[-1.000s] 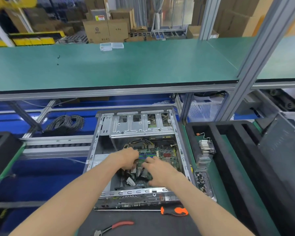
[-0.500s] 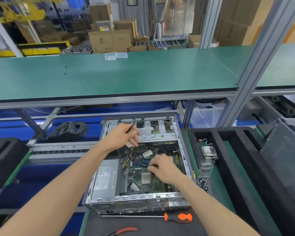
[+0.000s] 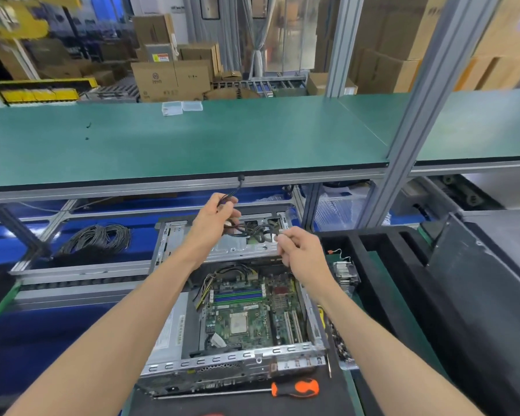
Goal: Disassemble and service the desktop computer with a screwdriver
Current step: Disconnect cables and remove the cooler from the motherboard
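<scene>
Bottom centre: screwdriver [image 3: 294,388], orange-and-black handle at right, shaft pointing left, lies flat on the dark mat just in front of the desktop computer [image 3: 240,313]. Neither hand touches it.

Centre: the computer case lies open on its side. Motherboard [image 3: 252,313] is exposed, bare CPU socket in the middle, blue memory slots above it. Grey power supply [image 3: 171,325] sits in the left part of the case. Metal drive cage [image 3: 237,244] spans the far end.

Above the drive cage, both hands are raised. Left hand [image 3: 213,223] is curled round a bundle of dark cables [image 3: 252,229]; one lead rises from the fist toward the shelf edge. Right hand [image 3: 300,253] pinches a small connector at the right end of the same bundle, fingers curled.

Right of the case: black foam tray [image 3: 382,280] with a heatsink [image 3: 344,273] in a slot.

Left centre: coil of black wire [image 3: 99,238] on the blue surface.

Upper frame: green tabletop [image 3: 192,139] carrying two clear plastic boxes [image 3: 180,107]; cardboard boxes [image 3: 171,76] behind.
</scene>
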The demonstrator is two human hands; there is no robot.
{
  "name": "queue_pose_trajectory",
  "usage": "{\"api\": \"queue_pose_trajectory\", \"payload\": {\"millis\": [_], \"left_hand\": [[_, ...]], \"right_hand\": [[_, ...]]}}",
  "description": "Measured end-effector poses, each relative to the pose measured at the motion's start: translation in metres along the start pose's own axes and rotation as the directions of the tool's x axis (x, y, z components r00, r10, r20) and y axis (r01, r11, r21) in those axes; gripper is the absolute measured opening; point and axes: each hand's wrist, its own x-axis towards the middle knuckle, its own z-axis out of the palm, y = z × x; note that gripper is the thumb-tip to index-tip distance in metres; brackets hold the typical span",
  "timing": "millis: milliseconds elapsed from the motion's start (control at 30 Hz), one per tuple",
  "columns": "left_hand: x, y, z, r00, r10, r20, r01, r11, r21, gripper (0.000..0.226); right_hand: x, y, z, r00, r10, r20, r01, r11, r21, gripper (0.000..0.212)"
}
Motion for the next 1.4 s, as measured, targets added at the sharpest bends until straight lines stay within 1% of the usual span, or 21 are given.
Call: {"api": "queue_pose_trajectory", "payload": {"millis": [67, 133, 200, 267, 300, 367, 433, 500, 600, 733, 800, 867, 900, 933, 1000, 1133, 1267, 1400], "left_hand": [[0.002, 0.009, 0.019, 0.999, 0.004, 0.035, -0.007, 0.997, 0.083, 0.022], [0.003, 0.016, 0.043, 0.994, 0.041, 0.097, -0.060, 0.978, 0.201, 0.025], [0.001, 0.023, 0.072, 0.980, 0.083, 0.181, -0.141, 0.932, 0.335, 0.031], [-0.001, 0.029, 0.106, 0.950, 0.113, 0.291, -0.238, 0.865, 0.441, 0.038], [-0.003, 0.031, 0.123, 0.936, 0.130, 0.328, -0.279, 0.841, 0.464, 0.039], [-0.008, 0.036, 0.154, 0.931, 0.170, 0.322, -0.308, 0.839, 0.448, 0.036], [-0.011, 0.038, 0.182, 0.942, 0.174, 0.286, -0.279, 0.879, 0.387, 0.026], [-0.013, 0.038, 0.208, 0.942, 0.133, 0.308, -0.245, 0.900, 0.361, 0.016], [-0.014, 0.036, 0.242, 0.907, 0.099, 0.409, -0.286, 0.858, 0.427, 0.015], [-0.016, 0.027, 0.264, 0.843, 0.056, 0.535, -0.361, 0.796, 0.486, 0.026], [-0.015, 0.024, 0.266, 0.800, 0.046, 0.598, -0.412, 0.767, 0.492, 0.035], [-0.015, 0.022, 0.263, 0.754, 0.043, 0.656, -0.467, 0.737, 0.489, 0.046], [-0.014, 0.022, 0.260, 0.744, 0.042, 0.667, -0.475, 0.737, 0.482, 0.050], [-0.014, 0.023, 0.256, 0.744, 0.045, 0.666, -0.469, 0.746, 0.473, 0.051], [-0.012, 0.025, 0.245, 0.766, 0.070, 0.639, -0.445, 0.775, 0.449, 0.049], [-0.006, 0.026, 0.212, 0.836, 0.142, 0.530, -0.389, 0.835, 0.390, 0.034], [-0.005, 0.022, 0.165, 0.894, 0.188, 0.406, -0.353, 0.855, 0.380, 0.015], [-0.007, 0.008, 0.111, 0.942, 0.172, 0.288, -0.286, 0.860, 0.423, 0.011]], "right_hand": [[0.005, -0.006, -0.021, 0.996, -0.004, -0.091, 0.007, 1.000, 0.026, 0.022], [0.007, -0.007, -0.044, 0.983, -0.006, -0.185, 0.011, 1.000, 0.028, 0.022], [0.008, -0.005, -0.068, 0.963, 0.006, -0.269, 0.000, 1.000, 0.024, 0.022], [0.007, 0.001, -0.092, 0.935, 0.045, -0.353, -0.045, 0.999, 0.009, 0.021], [0.005, 0.006, -0.104, 0.915, 0.074, -0.397, -0.081, 0.997, -0.001, 0.020], [-0.002, 0.016, -0.129, 0.866, 0.134, -0.482, -0.168, 0.985, -0.029, 0.020], [-0.013, 0.028, -0.154, 0.821, 0.194, -0.536, -0.274, 0.959, -0.072, 0.022], [-0.028, 0.041, -0.175, 0.783, 0.269, -0.560, -0.375, 0.924, -0.080, 0.022], [-0.046, 0.058, -0.196, 0.753, 0.352, -0.557, -0.444, 0.895, -0.035, 0.022], [-0.060, 0.070, -0.208, 0.765, 0.419, -0.489, -0.502, 0.864, -0.044, 0.019], [-0.063, 0.073, -0.211, 0.776, 0.415, -0.475, -0.525, 0.842, -0.121, 0.020], [-0.064, 0.072, -0.213, 0.780, 0.394, -0.485, -0.564, 0.779, -0.274, 0.024], [-0.064, 0.072, -0.213, 0.776, 0.383, -0.502, -0.580, 0.745, -0.329, 0.028], [-0.063, 0.071, -0.213, 0.774, 0.367, -0.516, -0.583, 0.733, -0.352, 0.032], [-0.059, 0.070, -0.209, 0.786, 0.322, -0.527, -0.550, 0.754, -0.360, 0.034], [-0.043, 0.057, -0.181, 0.847, 0.201, -0.492, -0.406, 0.842, -0.355, 0.020], [-0.020, 0.039, -0.130, 0.929, 0.106, -0.356, -0.245, 0.895, -0.372, 0.015], [-0.006, 0.028, -0.073, 0.981, 0.048, -0.187, -0.121, 0.908, -0.401, 0.013]]}}
